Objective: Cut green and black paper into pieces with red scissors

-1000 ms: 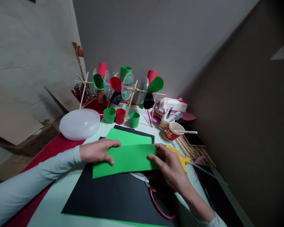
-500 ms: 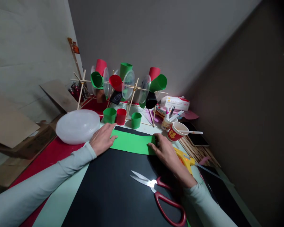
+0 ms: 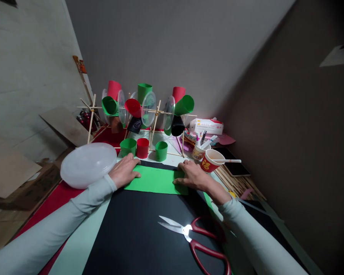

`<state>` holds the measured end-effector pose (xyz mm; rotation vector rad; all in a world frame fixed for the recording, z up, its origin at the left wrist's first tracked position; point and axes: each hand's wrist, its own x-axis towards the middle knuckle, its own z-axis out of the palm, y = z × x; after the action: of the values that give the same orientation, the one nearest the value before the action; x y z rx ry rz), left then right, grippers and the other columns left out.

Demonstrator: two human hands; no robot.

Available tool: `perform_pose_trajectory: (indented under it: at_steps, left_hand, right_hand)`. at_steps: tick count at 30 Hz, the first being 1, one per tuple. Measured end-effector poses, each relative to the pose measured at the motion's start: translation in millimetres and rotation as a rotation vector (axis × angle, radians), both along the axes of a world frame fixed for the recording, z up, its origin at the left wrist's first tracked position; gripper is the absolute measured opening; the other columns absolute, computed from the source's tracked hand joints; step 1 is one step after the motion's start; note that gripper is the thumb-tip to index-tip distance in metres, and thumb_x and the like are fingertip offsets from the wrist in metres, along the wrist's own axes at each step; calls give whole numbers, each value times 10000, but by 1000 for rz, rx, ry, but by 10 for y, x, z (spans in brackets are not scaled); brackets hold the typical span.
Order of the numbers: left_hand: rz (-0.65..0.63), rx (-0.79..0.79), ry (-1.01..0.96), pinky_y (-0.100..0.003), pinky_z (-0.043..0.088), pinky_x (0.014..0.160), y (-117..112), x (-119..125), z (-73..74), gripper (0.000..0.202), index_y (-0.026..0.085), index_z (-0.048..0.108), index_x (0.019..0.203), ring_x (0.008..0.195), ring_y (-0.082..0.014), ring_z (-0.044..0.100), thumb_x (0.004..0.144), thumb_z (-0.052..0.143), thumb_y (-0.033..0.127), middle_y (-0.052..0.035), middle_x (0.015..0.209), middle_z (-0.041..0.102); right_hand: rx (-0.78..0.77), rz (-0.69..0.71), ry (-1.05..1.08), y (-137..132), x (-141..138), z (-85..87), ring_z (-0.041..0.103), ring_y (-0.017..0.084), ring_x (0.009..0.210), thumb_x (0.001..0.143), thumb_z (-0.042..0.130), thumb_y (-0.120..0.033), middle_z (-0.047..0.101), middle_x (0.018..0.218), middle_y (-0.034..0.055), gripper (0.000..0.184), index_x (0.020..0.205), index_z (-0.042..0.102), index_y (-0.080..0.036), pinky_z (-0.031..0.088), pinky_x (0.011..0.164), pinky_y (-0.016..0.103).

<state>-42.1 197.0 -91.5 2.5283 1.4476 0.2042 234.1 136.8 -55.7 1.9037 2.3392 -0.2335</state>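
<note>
A bright green paper strip [image 3: 153,181] lies across the far part of a large black sheet [image 3: 140,233]. My left hand [image 3: 125,171] rests on its left end, thumb stretched apart from the fingers. On the right end lies my right hand [image 3: 191,175], its thumb on the green surface and its fingertips, slightly bent, near the far edge. Both hands press from above and neither pinches the paper. Scissors [image 3: 186,230] with dark red handles lie on the black sheet, blades parted and pointing left.
Behind the strip stand green cups [image 3: 161,151] and a red cup [image 3: 142,148]. A stick frame [image 3: 156,118] carries clear discs and coloured cups. A translucent white lid-like dish [image 3: 88,165] sits left. At right are a red paper cup [image 3: 212,160], a pen cup [image 3: 199,152] and wooden sticks [image 3: 232,179].
The view has shifted, moving the background left and down. My right hand has slid inward from the strip's right edge onto its surface. My left hand stays on the left end.
</note>
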Motion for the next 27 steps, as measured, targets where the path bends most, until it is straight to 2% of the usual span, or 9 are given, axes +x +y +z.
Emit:
perform_pose_trajectory:
  at_steps: [5, 11, 14, 17, 21, 24, 27]
  left_hand:
    - [2, 44, -50, -404, 451, 852, 18, -12, -7, 269, 175, 620, 965, 980, -311, 550, 757, 731, 306, -95, 992, 534]
    - [-50, 70, -162, -382, 419, 779, -15, 12, 33, 235, 229, 520, 819, 874, -283, 505, 729, 738, 228, -41, 834, 553]
    - [-81, 92, -253, -396, 419, 777, -59, 13, 74, 215, 239, 489, 770, 852, -279, 493, 744, 699, 205, -39, 805, 567]
    - [-103, 107, -386, -412, 451, 815, -189, -56, 153, 136, 241, 483, 796, 886, -269, 541, 814, 617, 226, -49, 865, 620]
    - [-112, 66, -592, -386, 506, 877, -474, -214, 278, 56, 242, 479, 850, 951, -215, 661, 887, 508, 211, -47, 994, 716]
    - [-55, -91, -795, -404, 533, 891, -639, -257, 279, 85, 233, 560, 918, 958, -233, 703, 873, 602, 292, -47, 965, 757]
    - [-22, -237, -880, -430, 544, 935, -711, -213, 176, 224, 224, 593, 1056, 1009, -253, 721, 848, 630, 298, -67, 1014, 771]
  right_hand:
    - [-13, 52, 98, 14, 42, -35, 652, 246, 1072, 967, 637, -342, 634, 1270, 95, 316, 1236, 620, -177, 560, 897, 461]
    - [36, 102, 243, -18, 82, -160, 663, 240, 1041, 967, 637, -339, 641, 1249, 92, 330, 1252, 609, -174, 570, 875, 451]
    - [76, 135, 324, -55, 84, -147, 666, 235, 1028, 968, 635, -346, 648, 1231, 88, 324, 1242, 613, -173, 569, 870, 448]
    - [147, 158, 406, -189, 92, -52, 649, 233, 1003, 948, 653, -303, 657, 1138, 74, 272, 1178, 626, -161, 545, 873, 441]
    - [233, 179, 548, -499, 81, 51, 594, 211, 912, 917, 616, -177, 620, 965, 54, 62, 977, 633, -175, 491, 826, 356]
    - [282, 140, 666, -677, 5, -26, 592, 208, 904, 959, 558, -237, 616, 968, 61, 68, 952, 608, -192, 481, 818, 333]
    - [320, 79, 767, -741, -107, -193, 625, 207, 899, 973, 516, -233, 658, 979, 65, 82, 992, 589, -202, 496, 810, 327]
